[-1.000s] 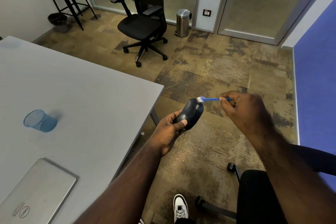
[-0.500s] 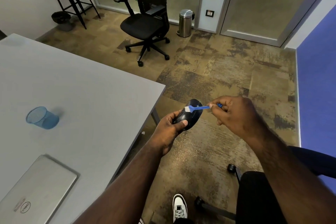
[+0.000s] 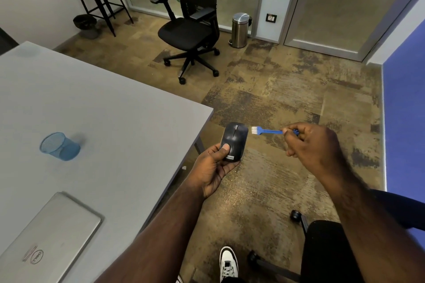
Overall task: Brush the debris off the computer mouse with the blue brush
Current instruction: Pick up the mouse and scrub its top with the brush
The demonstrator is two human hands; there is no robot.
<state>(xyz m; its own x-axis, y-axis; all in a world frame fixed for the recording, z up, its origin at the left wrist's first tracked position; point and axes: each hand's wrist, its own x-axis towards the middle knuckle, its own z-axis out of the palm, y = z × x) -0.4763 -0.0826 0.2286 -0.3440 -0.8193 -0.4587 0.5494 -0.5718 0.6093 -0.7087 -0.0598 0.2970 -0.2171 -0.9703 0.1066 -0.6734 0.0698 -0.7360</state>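
Both of your hands are busy at mid-frame, off the worktop's (image 3: 128,108) right edge. Your left hand (image 3: 212,172) cups the black computer mouse (image 3: 234,141), thumb pressed on its near end, top side facing up. Your right hand (image 3: 312,145) pinches the blue brush (image 3: 266,131) by its handle, bristles just beside the mouse's far right corner, apart from it. Farther left, a blue mesh cup (image 3: 59,146) lies on the worktop.

Bare forearms, dark navy short sleeve (image 3: 400,209) on R, white sneaker (image 3: 227,262) w/ laces.
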